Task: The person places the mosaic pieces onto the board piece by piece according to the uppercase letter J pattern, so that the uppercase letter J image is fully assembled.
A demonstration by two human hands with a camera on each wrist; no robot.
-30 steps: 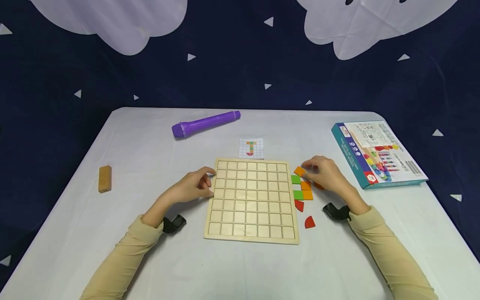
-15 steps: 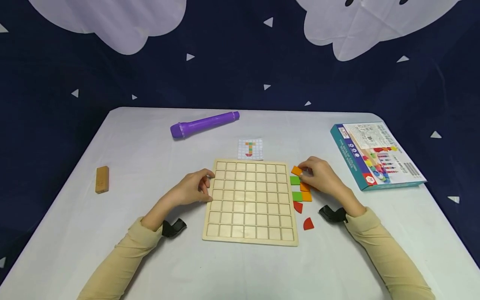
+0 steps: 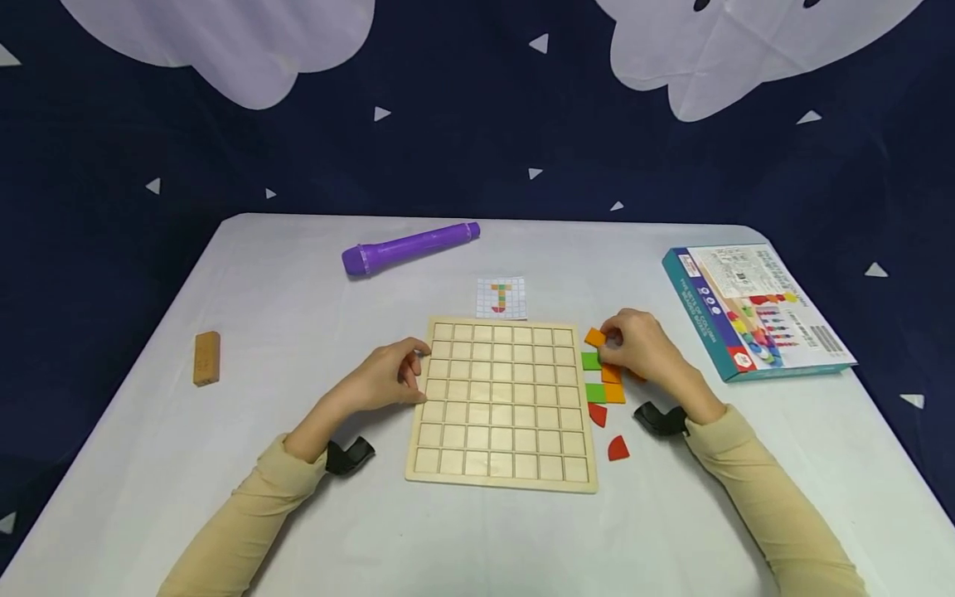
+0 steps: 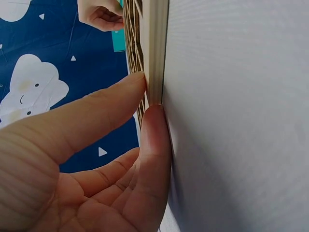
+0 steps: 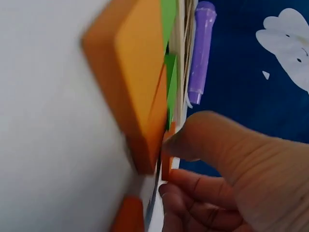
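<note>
A wooden grid board (image 3: pixel 501 485) lies flat in the middle of the white table. My left hand (image 3: pixel 380 377) holds its left edge; in the left wrist view the thumb and a finger (image 4: pixel 154 140) touch that edge. Beside the board's right edge, my right hand (image 3: pixel 642 348) pinches an orange square tile (image 3: pixel 594 337) between thumb and fingers. Close by lie green square tiles (image 3: pixel 595 392), more orange tiles (image 3: pixel 614 393) and two red quarter-circle pieces (image 3: pixel 618 448). The right hand partly covers some orange tiles. In the right wrist view a large orange tile (image 5: pixel 140 72) stands near the camera.
A small card (image 3: pixel 485 300) with a coloured pattern lies behind the board. Further back is a purple microphone-shaped toy (image 3: pixel 410 247). A wooden block (image 3: pixel 206 358) sits at left, and a flat toy box (image 3: pixel 761 315) at right. A dark patterned cloth hangs behind the table.
My right wrist has shifted slightly left, while its fingers stay at the orange tile. The left hand stays at the board's edge.
</note>
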